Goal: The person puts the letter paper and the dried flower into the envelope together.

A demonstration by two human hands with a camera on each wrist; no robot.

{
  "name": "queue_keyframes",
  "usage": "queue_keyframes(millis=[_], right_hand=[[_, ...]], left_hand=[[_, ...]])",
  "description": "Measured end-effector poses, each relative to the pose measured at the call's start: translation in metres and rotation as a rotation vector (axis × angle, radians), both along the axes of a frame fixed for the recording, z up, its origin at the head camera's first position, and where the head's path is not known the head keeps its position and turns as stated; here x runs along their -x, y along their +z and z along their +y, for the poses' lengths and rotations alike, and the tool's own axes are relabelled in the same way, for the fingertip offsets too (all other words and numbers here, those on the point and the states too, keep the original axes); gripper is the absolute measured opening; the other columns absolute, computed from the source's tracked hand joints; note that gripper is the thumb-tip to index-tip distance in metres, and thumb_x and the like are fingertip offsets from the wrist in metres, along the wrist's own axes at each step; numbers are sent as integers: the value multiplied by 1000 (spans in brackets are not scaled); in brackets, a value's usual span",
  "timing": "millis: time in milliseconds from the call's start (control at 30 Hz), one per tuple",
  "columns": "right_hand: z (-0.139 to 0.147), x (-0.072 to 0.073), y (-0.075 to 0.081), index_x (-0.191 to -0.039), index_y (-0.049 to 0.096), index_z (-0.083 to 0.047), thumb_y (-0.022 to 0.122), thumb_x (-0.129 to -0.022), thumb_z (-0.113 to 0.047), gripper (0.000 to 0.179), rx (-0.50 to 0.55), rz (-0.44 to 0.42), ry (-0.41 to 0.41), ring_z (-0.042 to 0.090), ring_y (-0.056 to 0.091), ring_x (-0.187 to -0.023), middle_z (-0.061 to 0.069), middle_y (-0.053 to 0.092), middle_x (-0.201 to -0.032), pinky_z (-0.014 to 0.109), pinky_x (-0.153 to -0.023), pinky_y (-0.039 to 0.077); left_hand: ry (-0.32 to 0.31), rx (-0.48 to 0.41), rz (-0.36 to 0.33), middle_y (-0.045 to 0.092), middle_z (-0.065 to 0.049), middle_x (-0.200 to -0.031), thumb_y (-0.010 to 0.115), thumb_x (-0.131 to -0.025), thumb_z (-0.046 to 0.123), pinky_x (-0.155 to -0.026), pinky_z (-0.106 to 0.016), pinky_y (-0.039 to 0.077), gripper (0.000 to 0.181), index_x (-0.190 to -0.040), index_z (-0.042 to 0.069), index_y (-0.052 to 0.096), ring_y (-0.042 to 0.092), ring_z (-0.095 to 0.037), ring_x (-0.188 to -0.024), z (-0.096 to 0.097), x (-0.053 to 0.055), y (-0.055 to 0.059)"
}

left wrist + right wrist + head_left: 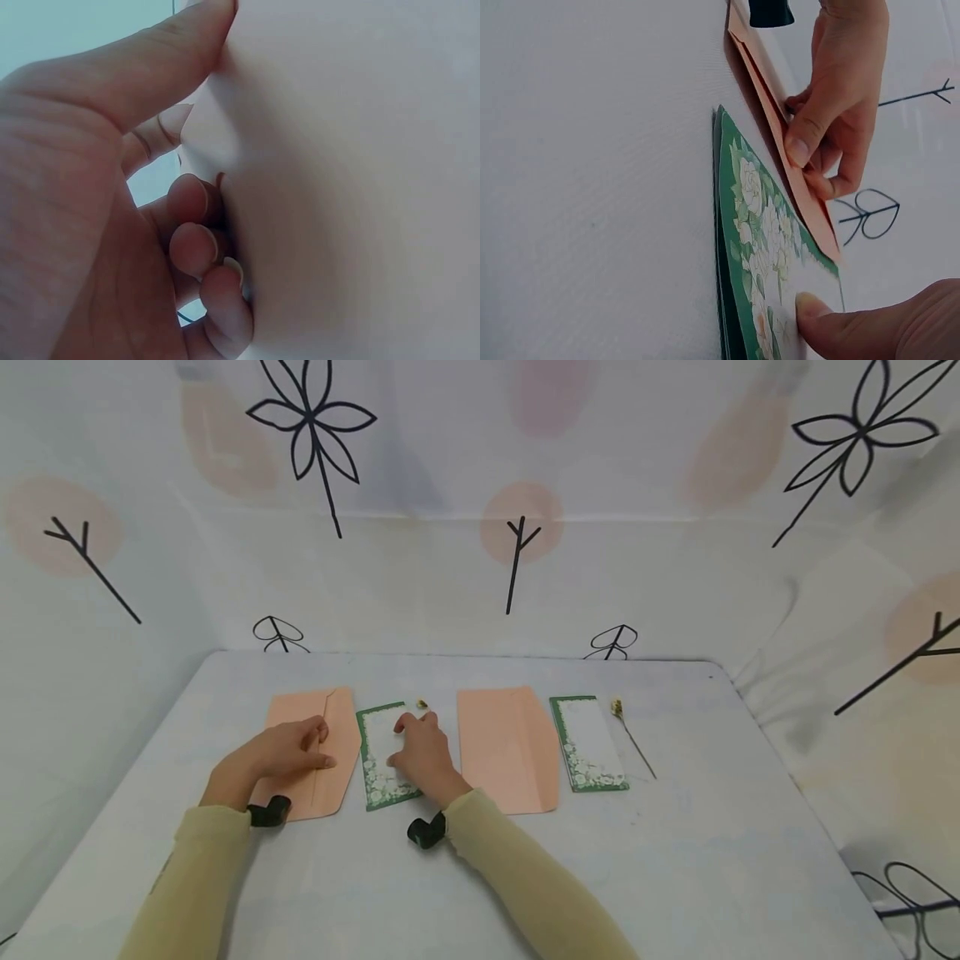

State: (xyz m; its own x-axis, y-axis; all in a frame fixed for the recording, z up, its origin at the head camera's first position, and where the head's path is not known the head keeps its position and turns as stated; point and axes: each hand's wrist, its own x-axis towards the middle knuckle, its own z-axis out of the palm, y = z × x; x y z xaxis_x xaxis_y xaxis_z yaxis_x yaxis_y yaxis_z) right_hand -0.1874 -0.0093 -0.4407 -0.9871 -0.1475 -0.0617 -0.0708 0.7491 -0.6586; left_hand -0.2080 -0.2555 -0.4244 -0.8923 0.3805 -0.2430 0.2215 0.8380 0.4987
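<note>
My left hand (pixel 281 756) rests on the left peach envelope (pixel 333 793). Its thumb touches the paper, and the other fingers are loosely bent beside it, as the left wrist view also shows. Over a white card with a green floral border (pixel 378 785) is my right hand (pixel 425 756). In the right wrist view its thumb (pixel 817 326) lies on the card's printed face, while its other fingers are out of sight. Just past that hand shows a small dried flower head (pixel 422 703); its stem is hidden.
A second peach envelope (pixel 495 752) lies right of my right hand. Farther right are another green-bordered card (pixel 592 743) and a long-stemmed dried flower (pixel 630 735). All lie on a white table (pixel 720 860) with patterned cloth (pixel 450 585) around it.
</note>
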Motion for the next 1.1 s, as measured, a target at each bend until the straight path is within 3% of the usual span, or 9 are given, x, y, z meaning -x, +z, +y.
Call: queue_keyframes(millis=[433,667,900,1100], right_hand=[[0,1,0,-108,60,-8,87,-78,-18,41,-50,37,3,19,53,-78,9,61,-92,31,-71,46],[5,2,-1,-105,57,-13,79,-85,-20,31,-117,57,-4,18,54,-72,3,62,-84,30,-64,44],[11,-1,5,-118,56,-10,73,-90,-15,33,-68,34,-20,18,54,-63,5,64,-82,29,-57,44],[16,0,6,-101,64,-12,66,-93,-11,8,-101,59,67,17,52,-64,1,62,-78,27,-55,42]], left_hand=[[-11,-9,14,37,0,-67,77,-87,39,-60,-33,29,42,-95,12,46,38,-18,-61,-2,-1,-1],[-8,-3,9,37,0,-68,77,-87,40,-60,-33,30,43,-95,12,45,40,-18,-61,-2,0,-4],[-7,-16,12,36,0,-67,77,-86,39,-60,-34,30,43,-94,11,45,39,-18,-60,-4,1,-6],[2,-6,6,37,0,-67,77,-86,41,-60,-34,30,44,-95,12,45,39,-18,-61,-4,1,-6]])
